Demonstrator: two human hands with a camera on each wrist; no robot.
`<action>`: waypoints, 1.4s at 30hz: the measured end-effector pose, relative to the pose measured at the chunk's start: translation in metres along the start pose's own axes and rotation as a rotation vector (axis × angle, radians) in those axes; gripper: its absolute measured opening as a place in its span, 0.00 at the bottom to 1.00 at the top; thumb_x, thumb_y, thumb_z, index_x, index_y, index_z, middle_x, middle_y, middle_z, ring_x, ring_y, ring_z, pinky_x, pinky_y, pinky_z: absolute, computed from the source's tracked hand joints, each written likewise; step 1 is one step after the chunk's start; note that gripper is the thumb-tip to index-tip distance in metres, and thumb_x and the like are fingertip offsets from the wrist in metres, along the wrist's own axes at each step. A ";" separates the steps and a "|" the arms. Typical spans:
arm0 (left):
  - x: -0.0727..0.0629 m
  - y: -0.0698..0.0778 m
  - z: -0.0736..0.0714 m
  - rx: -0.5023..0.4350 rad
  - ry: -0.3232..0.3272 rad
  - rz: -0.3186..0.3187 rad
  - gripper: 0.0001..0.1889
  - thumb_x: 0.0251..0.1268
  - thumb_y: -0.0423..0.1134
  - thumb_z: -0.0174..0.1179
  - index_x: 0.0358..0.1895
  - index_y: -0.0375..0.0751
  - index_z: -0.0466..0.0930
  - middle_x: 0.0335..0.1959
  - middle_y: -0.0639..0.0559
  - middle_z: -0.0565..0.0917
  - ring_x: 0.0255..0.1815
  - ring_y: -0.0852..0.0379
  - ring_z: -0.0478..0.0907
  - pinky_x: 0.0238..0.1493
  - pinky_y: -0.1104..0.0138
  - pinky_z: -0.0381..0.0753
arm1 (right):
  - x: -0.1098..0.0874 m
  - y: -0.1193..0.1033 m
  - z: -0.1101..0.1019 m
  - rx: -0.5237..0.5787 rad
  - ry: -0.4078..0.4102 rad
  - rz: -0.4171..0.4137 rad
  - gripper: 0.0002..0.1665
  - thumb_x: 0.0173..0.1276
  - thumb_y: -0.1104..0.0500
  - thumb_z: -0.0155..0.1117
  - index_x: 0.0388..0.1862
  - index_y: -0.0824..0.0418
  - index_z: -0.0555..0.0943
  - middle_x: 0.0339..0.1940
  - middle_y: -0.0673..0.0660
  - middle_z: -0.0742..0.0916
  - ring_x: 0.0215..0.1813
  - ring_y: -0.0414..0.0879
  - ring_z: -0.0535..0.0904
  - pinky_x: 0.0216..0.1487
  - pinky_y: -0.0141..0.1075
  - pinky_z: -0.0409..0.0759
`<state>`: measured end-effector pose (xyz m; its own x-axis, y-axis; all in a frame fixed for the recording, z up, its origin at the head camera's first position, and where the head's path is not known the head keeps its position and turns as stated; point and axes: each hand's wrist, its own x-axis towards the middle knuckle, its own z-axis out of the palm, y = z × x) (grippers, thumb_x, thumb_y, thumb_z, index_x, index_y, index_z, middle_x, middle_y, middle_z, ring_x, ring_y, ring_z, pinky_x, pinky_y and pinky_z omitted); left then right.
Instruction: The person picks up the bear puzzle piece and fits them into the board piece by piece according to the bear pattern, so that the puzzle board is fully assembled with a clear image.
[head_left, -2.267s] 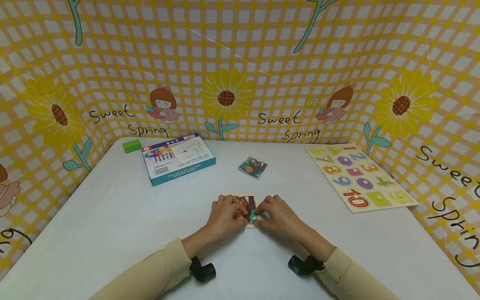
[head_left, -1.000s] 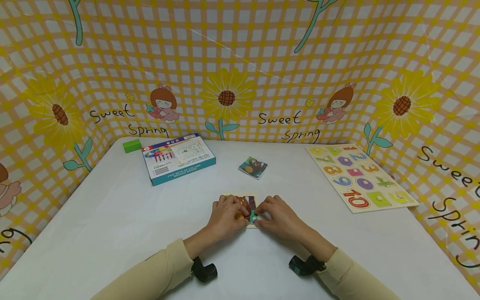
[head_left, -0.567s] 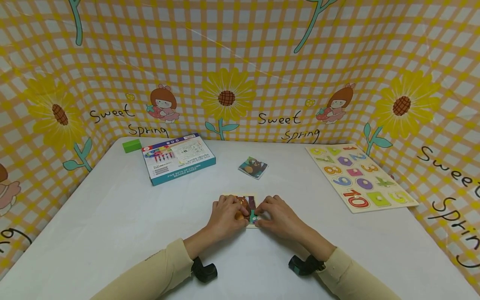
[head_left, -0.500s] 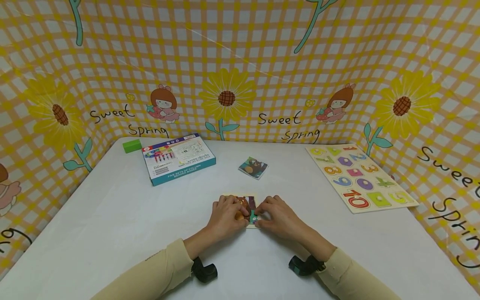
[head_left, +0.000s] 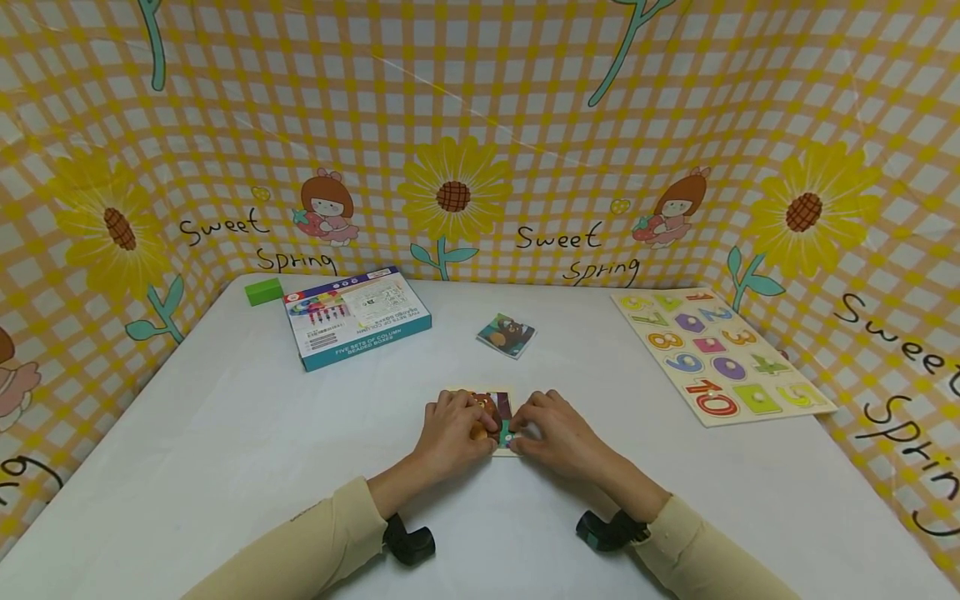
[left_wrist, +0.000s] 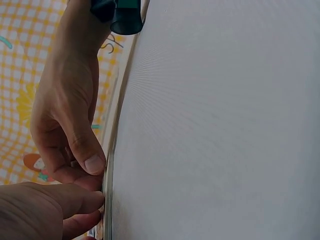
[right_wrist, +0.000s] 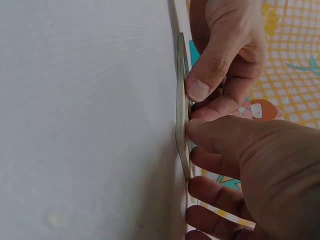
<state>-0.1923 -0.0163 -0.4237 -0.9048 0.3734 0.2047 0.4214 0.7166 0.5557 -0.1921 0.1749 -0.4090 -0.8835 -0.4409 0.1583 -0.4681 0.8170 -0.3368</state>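
A small wooden jigsaw puzzle [head_left: 504, 406] with a brown bear picture lies flat at the near middle of the table. My left hand [head_left: 452, 425] covers its left side, fingers bent over the board and thumb at the near edge. At the lower right corner, the thumb and index finger of my right hand [head_left: 557, 433] pinch a teal puzzle piece [head_left: 507, 438] with a white flower. The right wrist view shows the board's pale edge [right_wrist: 181, 107] low on the table, with both thumbs against it. Much of the picture is hidden under the hands.
Beyond the puzzle lies a square bear picture card [head_left: 507, 335]. A teal and white box [head_left: 360, 321] and a green block [head_left: 263, 292] are at the back left. On the right lies a wooden number board [head_left: 720, 358]. A checked cloth [head_left: 555, 125] hangs behind the table.
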 end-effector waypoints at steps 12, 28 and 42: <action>0.000 0.001 0.002 0.004 0.012 -0.001 0.08 0.49 0.44 0.67 0.33 0.48 0.85 0.38 0.53 0.75 0.47 0.52 0.66 0.48 0.56 0.62 | 0.000 -0.001 0.001 0.019 -0.012 0.032 0.09 0.53 0.55 0.73 0.33 0.53 0.83 0.35 0.47 0.79 0.42 0.42 0.68 0.43 0.37 0.67; 0.001 -0.002 0.002 -0.008 0.010 0.003 0.07 0.49 0.44 0.67 0.33 0.50 0.84 0.39 0.53 0.75 0.48 0.51 0.65 0.49 0.55 0.61 | 0.001 -0.001 0.000 0.011 -0.009 0.024 0.08 0.53 0.54 0.72 0.32 0.52 0.83 0.35 0.48 0.80 0.41 0.43 0.68 0.42 0.36 0.67; -0.002 0.002 -0.013 -0.048 0.015 -0.020 0.07 0.50 0.42 0.67 0.34 0.49 0.84 0.40 0.51 0.74 0.48 0.52 0.63 0.50 0.55 0.61 | -0.002 -0.003 -0.012 0.012 -0.006 0.009 0.10 0.56 0.54 0.69 0.37 0.55 0.84 0.38 0.51 0.82 0.43 0.45 0.71 0.44 0.38 0.71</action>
